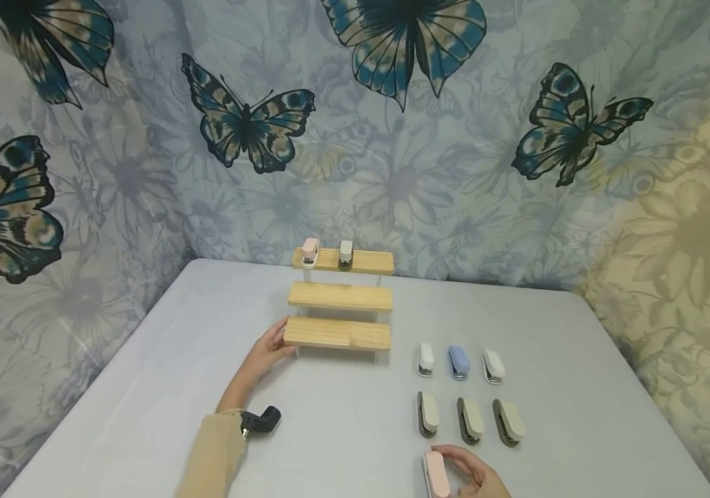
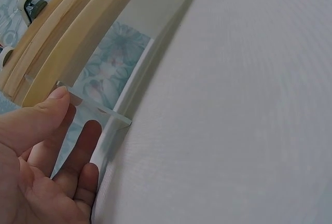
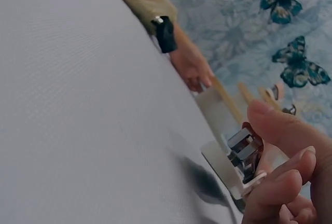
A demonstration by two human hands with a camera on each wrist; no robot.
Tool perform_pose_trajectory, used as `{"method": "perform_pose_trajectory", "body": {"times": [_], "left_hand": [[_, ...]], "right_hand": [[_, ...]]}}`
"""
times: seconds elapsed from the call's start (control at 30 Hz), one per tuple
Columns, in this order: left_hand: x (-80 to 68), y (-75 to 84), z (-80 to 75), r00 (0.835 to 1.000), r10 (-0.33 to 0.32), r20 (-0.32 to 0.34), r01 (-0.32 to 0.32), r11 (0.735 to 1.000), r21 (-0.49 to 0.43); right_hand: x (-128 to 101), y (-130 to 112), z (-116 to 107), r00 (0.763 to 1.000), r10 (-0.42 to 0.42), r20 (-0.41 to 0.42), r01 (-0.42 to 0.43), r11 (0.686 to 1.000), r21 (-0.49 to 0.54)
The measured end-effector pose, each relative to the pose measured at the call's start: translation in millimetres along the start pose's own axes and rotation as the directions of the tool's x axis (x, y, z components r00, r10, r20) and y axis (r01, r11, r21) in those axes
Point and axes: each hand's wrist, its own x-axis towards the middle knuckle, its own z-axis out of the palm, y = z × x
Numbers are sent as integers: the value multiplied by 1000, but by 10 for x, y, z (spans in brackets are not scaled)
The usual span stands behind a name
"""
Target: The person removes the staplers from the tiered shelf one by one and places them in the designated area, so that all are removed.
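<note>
gripping pink stapler [image 1: 436, 473], right hand [image 1: 473, 474]; left hand [image 1: 265, 353] steadying wooden stand [image 1: 337, 333]

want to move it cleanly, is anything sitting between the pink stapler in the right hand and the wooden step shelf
Yes. Two rows of staplers lie on the table between the pink stapler in the right hand and the shelf, slightly right of the direct line. The left hand touches the shelf's left end.

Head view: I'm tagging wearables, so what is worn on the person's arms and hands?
The left arm wears a long beige sleeve reaching the wrist, with a small black camera unit at the cuff. The left hand and right hand are bare: no gloves or rings show.
</note>
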Motion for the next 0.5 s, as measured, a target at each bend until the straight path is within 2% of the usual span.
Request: {"method": "perform_pose_trajectory", "body": {"times": [0.07,0.13,0.2,0.27,0.3,0.43,0.47,0.5], "left_hand": [[4,2,-6,1000,-5,-2,5,1000,-7],[4,1,-8,1000,-11,0,11,1000,-15],[4,-2,-10,1000,-16,-2,16,1000,-13],[3,-1,-13,1000,-26,-9,26,1000,-8],[-1,0,-11,1000,-25,-10,25,1000,-13],[-10,2,-11,1000,-12,-11,12,1000,-16],[-11,3,-13,1000,-3,-7,3,1000,-18],[-12,4,-13,1000,4,-2,-4,1000,-25]], "right_hand": [[-3,0,-7,999,24,-34,-27,997,-73],[-17,-9,-9,998,25,-49,-35,976,-215],[-25,-30,12,999,-1,-43,-13,942,-334],[-23,-75,59,999,-27,-47,3,890,-455],[-20,-95,79,999,-37,-40,13,873,-487],[5,-158,105,997,-76,27,79,838,-540],[5,-166,99,996,-82,41,91,818,-568],[3,-178,98,994,-98,48,107,779,-618]]}}
